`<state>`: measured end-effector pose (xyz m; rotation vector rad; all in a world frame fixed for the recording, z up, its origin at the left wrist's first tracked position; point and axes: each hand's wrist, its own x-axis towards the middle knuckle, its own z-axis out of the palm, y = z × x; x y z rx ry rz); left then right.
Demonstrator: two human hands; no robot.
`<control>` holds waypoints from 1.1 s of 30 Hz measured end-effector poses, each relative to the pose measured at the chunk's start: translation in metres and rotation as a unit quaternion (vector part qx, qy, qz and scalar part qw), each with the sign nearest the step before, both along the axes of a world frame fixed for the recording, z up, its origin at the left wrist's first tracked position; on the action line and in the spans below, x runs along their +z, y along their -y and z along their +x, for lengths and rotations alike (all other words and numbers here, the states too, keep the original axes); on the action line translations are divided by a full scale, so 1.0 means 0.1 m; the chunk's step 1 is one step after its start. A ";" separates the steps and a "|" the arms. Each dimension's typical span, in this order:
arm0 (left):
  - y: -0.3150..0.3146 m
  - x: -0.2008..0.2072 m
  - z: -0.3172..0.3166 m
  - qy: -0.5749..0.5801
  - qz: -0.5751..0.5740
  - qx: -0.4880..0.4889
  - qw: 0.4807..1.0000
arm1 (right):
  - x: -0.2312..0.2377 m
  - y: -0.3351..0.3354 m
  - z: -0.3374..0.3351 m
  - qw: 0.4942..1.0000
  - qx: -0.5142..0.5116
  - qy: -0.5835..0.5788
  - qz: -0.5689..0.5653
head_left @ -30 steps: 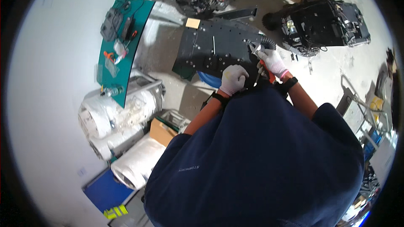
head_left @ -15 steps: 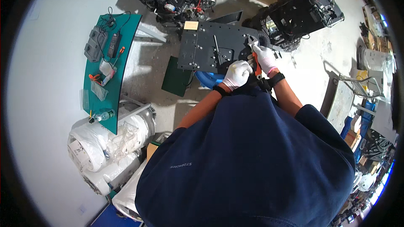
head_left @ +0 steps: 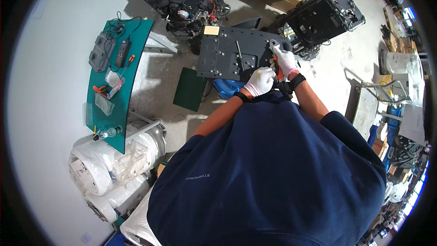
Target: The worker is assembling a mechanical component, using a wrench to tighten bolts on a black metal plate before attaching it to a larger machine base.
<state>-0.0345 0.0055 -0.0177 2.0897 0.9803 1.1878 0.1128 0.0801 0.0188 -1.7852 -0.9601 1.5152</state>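
A black metal plate with several bolts and cutouts lies in front of me. At its right end, my right hand, in a white glove, is closed round an adjustable wrench with a red handle, its metal jaws resting over the plate's right part. Close beside it, at the plate's near edge, my left hand is gloved too, with its fingers curled in; what they hold, if anything, is hidden. A slim metal rod-like tool and a small beige block lie on the plate.
To the left, a green-topped table bears a screwdriver, orange-handled pliers and a bottle. Black machines with wiring stand beyond the plate. Something blue shows below it. Wrapped white cylinders lie at lower left.
The whole view has shifted slightly. My right hand now covers more of the wrench's handle; my left hand stays curled by the plate's near edge.
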 end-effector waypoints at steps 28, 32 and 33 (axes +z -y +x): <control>0.04 0.05 0.09 -0.003 -0.018 0.036 0.999 | -0.03 -0.08 0.08 0.999 0.021 -0.035 -0.023; 0.05 0.04 0.11 0.000 -0.016 0.056 0.998 | 0.05 -0.15 0.18 0.996 0.075 -0.026 -0.045; 0.05 0.03 0.13 0.001 -0.015 0.063 0.998 | 0.11 -0.17 0.22 0.995 0.086 -0.025 -0.050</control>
